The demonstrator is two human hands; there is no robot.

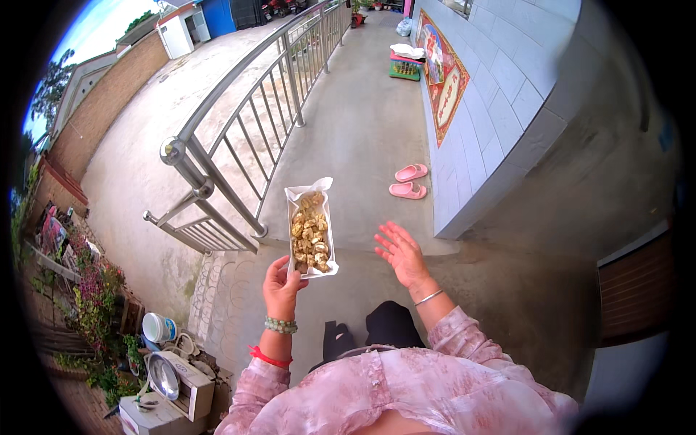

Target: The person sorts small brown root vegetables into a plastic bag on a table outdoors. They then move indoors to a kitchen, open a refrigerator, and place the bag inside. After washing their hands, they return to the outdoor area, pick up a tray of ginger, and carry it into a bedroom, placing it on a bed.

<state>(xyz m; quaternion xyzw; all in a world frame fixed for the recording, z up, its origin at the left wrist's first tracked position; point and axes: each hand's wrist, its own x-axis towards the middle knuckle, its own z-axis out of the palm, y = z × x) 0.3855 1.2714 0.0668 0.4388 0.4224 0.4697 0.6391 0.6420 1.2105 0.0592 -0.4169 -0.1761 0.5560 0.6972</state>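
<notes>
My left hand (280, 290) grips the near left corner of a long white tray (332, 243) with its thumb and fingers. White paper lines the tray and sticks up past the far end. Inside lie several knobbly golden-brown pieces (309, 230) that look like shelled walnuts. To the right of the tray, apart from it, my right hand (403, 259) is raised with its fingers spread and nothing in it. Green beads and a red string circle my left wrist; a silver bangle is on the right one.
A metal railing (283, 80) runs along the walkway's left side, with steps at its near end. Pink slippers (408, 190) lie by the tiled wall (493, 109) on the right. Farther off stands a green and pink crate (404, 69). A white bucket (159, 328) and plants are at lower left.
</notes>
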